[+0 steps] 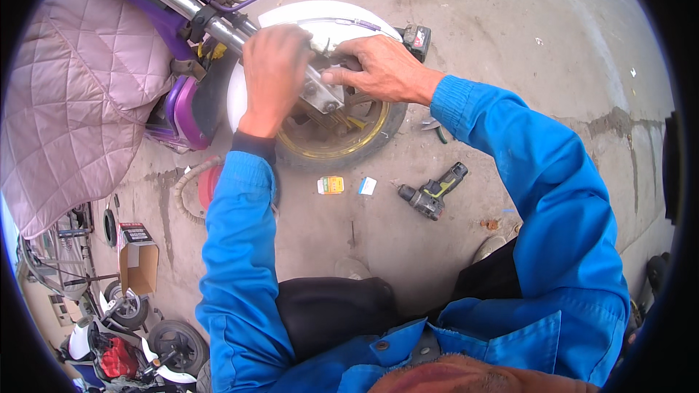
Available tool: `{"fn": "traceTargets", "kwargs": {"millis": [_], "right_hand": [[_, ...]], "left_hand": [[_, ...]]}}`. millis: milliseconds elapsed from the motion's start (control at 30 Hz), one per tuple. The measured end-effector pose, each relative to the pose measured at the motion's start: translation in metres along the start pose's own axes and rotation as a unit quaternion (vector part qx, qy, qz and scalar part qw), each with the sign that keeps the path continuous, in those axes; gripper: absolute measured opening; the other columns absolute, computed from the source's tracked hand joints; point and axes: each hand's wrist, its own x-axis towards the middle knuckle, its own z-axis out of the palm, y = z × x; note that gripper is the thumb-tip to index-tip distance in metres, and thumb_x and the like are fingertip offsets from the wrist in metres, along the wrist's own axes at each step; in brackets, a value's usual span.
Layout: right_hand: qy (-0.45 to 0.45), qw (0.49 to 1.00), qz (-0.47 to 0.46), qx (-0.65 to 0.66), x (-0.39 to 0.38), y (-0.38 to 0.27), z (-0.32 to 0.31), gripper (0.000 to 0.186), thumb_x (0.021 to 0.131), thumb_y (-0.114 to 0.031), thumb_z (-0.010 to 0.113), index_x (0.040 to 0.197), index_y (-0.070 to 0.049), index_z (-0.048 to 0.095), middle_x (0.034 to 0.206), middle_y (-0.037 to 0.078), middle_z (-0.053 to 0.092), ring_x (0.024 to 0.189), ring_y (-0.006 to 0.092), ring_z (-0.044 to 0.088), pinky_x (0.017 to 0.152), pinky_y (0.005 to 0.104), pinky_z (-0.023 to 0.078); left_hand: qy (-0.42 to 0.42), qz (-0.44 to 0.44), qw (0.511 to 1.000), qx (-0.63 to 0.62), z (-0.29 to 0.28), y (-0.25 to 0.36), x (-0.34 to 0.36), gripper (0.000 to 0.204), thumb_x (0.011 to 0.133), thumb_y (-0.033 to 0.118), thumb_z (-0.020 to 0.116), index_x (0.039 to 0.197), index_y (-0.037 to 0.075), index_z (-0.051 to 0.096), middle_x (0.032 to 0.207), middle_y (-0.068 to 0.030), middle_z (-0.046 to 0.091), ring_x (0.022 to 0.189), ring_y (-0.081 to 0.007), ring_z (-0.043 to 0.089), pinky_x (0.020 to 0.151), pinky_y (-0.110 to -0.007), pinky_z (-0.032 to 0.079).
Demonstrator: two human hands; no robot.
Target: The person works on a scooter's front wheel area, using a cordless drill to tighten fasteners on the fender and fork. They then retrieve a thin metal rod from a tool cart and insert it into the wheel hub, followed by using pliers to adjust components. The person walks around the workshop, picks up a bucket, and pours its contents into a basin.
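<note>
A front wheel [328, 151] with a gold rim lies ahead of me, under a white fender [328, 14] and a silver fork leg [175, 1]. My left hand [275, 76], smeared by motion, is over the lower fork; its fingertips are not clear. From the right, my right hand [386, 67] reaches to the metal bracket [322, 94] at the fork's lower end. Its fingers are bent with the thumb on the near side; what lies between them is too small to make out. Between the two hands, the fender's edge and the bracket show.
A cordless drill [437, 193] lies on the concrete, near a yellow packet [331, 185] and a blue-white card [367, 186]. A black battery pack [417, 41] shows beyond the wheel. At left are a quilted pink cover [80, 94], an open carton [138, 266] and a loose wheel [178, 348].
</note>
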Motion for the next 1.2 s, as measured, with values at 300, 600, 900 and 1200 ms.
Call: {"fn": "traceTargets", "kwargs": {"millis": [300, 600, 900, 1200], "right_hand": [[0.056, 0.771, 0.378, 0.509, -0.008, 0.086, 0.016, 0.062, 0.109, -0.046, 0.061, 0.141, 0.007, 0.054, 0.125, 0.016, 0.071, 0.102, 0.0222, 0.07, 0.085, 0.0321, 0.059], [0.168, 0.672, 0.34, 0.637, 0.007, 0.076, 0.052, 0.031, 0.112, -0.016, 0.05, 0.135, 0.004, 0.054, 0.121, 0.019, 0.068, 0.102, 0.0256, 0.069, 0.086, 0.0359, 0.058], [0.187, 0.659, 0.315, 0.657, 0.011, 0.075, 0.055, 0.025, 0.11, -0.011, 0.051, 0.127, 0.007, 0.057, 0.112, 0.019, 0.072, 0.096, 0.0259, 0.072, 0.082, 0.0342, 0.06], [0.155, 0.665, 0.316, 0.658, 0.004, 0.075, 0.044, 0.029, 0.109, -0.011, 0.051, 0.13, 0.009, 0.057, 0.12, 0.021, 0.072, 0.104, 0.0274, 0.072, 0.087, 0.0364, 0.06]], "left_hand": [[-0.013, -0.03, 0.999, -0.025, 0.007, -0.002, 0.002, 0.012, 0.085, 0.008, 0.08, 0.097, 0.006, 0.078, 0.107, -0.0046, 0.075, 0.111, -0.0262, 0.066, 0.097, -0.04, 0.047], [-0.042, 0.05, 0.997, -0.048, -0.001, 0.018, -0.001, 0.033, 0.081, 0.009, 0.083, 0.113, 0.01, 0.075, 0.118, -0.0048, 0.072, 0.117, -0.0296, 0.063, 0.1, -0.044, 0.046], [-0.016, 0.049, 0.995, -0.09, 0.013, 0.015, -0.013, 0.024, 0.079, -0.001, 0.083, 0.1, 0.007, 0.074, 0.105, -0.0045, 0.077, 0.099, -0.0272, 0.068, 0.086, -0.039, 0.05], [0.007, 0.06, 0.992, -0.113, 0.015, 0.013, -0.014, 0.026, 0.078, -0.004, 0.083, 0.101, 0.003, 0.072, 0.104, -0.0093, 0.076, 0.096, -0.0306, 0.07, 0.083, -0.041, 0.054]]}}
